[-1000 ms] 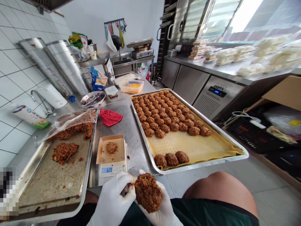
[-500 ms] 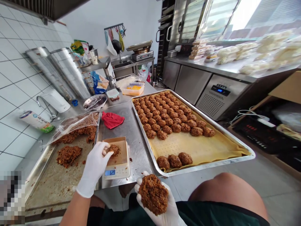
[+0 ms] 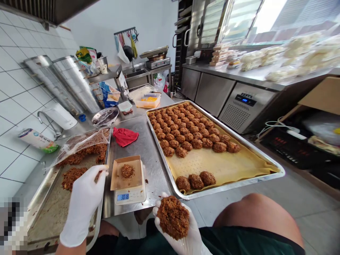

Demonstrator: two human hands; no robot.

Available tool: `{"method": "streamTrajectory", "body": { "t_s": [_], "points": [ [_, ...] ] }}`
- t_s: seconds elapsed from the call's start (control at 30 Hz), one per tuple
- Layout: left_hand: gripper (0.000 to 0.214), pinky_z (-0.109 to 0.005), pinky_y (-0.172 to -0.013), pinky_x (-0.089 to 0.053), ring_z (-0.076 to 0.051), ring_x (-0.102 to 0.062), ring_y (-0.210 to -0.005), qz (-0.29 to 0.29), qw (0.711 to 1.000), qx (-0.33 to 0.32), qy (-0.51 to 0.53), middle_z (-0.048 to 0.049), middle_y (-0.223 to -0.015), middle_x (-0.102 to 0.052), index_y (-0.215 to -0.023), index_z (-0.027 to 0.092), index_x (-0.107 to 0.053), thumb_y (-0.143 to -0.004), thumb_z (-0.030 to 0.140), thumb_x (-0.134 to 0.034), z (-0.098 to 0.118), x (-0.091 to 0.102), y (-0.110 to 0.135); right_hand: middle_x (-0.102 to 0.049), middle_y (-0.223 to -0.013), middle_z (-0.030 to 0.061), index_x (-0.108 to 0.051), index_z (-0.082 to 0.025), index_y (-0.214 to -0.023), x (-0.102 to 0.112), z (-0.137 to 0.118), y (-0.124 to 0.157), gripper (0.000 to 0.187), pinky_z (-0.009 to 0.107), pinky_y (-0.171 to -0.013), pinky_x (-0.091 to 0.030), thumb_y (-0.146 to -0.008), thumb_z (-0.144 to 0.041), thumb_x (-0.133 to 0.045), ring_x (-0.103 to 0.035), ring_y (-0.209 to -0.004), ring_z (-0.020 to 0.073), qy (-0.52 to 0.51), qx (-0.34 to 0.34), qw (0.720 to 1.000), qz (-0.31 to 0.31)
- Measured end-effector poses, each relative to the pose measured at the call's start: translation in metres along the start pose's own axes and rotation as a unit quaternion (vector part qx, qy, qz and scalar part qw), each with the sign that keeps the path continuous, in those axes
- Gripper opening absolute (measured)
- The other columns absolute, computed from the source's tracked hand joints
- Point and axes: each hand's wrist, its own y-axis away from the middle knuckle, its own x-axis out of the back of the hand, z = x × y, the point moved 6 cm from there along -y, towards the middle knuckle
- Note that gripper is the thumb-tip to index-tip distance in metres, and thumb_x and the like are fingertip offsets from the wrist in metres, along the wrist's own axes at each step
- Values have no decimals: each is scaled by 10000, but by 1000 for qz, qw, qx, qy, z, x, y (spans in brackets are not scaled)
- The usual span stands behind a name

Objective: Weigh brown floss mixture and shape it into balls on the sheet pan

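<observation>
The right hand (image 3: 193,230) is cupped palm-up beneath a flattened patty (image 3: 173,217), fingertips curled at its side, held above the lap and just in front of the table (image 3: 156,177). The left hand (image 3: 85,196) is at the rim of the left tray (image 3: 45,230), partly covering a heap of brown mix (image 3: 70,178); its fingers bend toward the thumb, but whether anything is pinched between them cannot be told. Principal hazard: the patty lies on the palm with no second hand supporting it, so a tilt could drop it onto the lap or floor. Its coarse, loose-looking texture could also make it crumble. The scale (image 3: 132,196) stands near the table's front edge, bearing a paper box (image 3: 114,177) with a small lump (image 3: 127,171); a forearm knock could shift or tip it. Loose crumbs lie on the scale and table, and any gathered in the box could distort a reading.
</observation>
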Motion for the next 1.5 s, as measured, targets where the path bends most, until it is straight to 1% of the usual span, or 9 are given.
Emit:
{"method": "streamTrajectory", "body": {
  "t_s": [0.13,0.3,0.47,0.53,0.63,0.93,1.23,1.37,1.5],
  "points": [
    [181,-284,-817,-488,-187,-682,-864,55,995,77,39,30,-954,-731,-969,289,-673,-851,419,-627,-8,23,15,-735,-1103,89,-740,-212,-1017,-2,1,-2,340,350,-951,-434,-741,-411,-730,-616,-1077,232,-6,-6,1000,-6],
    [226,-261,-679,-418,-145,-582,-685,42,998,52,-1,48,-722,-622,-739,239,-584,-878,416,-601,9,19,18,-725,-1114,90,-735,-209,-1044,-5,6,-4,358,347,-967,-423,-743,-403,-730,-604,-1102,244,-5,-26,1000,-17],
    [268,-252,-585,-345,-113,-423,-576,39,999,15,-17,72,-604,-413,-638,222,-419,-850,230,-583,21,13,18,-717,-1126,87,-726,-220,-1079,-5,7,-3,366,359,-965,-427,-766,-409,-707,-602,-1100,249,-8,-22,1000,-12],
    [63,-241,-650,-403,-120,-521,-660,4,1000,0,11,71,-703,-538,-803,242,-558,-831,192,-584,21,5,14,-720,-1121,90,-726,-217,-1080,-4,6,-3,365,363,-964,-429,-769,-406,-706,-601,-1100,251,-8,-20,1000,-7],
    [274,-268,-833,-460,-161,-624,-911,-40,997,-42,44,20,-998,-663,-1120,266,-596,-860,194,-544,22,-13,5,-719,-1126,94,-722,-215,-1095,-2,5,-3,383,363,-959,-433,-762,-403,-713,-599,-1100,250,-12,-20,1000,-5],
    [361,-384,-1019,-404,-266,-578,-1098,-182,977,-109,18,-89,-1139,-620,-1147,210,-634,-788,245,-634,23,-98,-19,-716,-1126,82,-720,-227,-1099,-4,0,0,386,367,-947,-444,-754,-401,-719,-605,-1092,241,-18,-11,1000,-3],
    [238,-395,-896,-437,-246,-623,-899,-206,969,25,132,-59,-918,-675,-941,214,-685,-709,235,-639,2,-107,-41,-719,-1140,88,-715,-223,-1113,-5,-4,1,395,378,-948,-450,-762,-405,-714,-602,-1114,243,-33,0,999,-6],
    [226,-293,-653,-488,-194,-659,-745,-258,919,96,283,-50,-853,-719,-914,181,-688,-751,304,-592,2,-103,-47,-723,-1142,93,-726,-219,-1091,-7,-2,2,383,376,-945,-450,-757,-407,-724,-611,-1094,241,-34,-6,999,-7],
    [352,-233,-495,-419,-156,-638,-661,-215,865,145,430,-67,-823,-699,-888,149,-665,-835,476,-545,10,-92,-35,-737,-1126,88,-731,-232,-1084,-5,-3,2,374,394,-946,-451,-750,-400,-730,-619,-1082,252,-38,-1,999,0]
  ]
}}
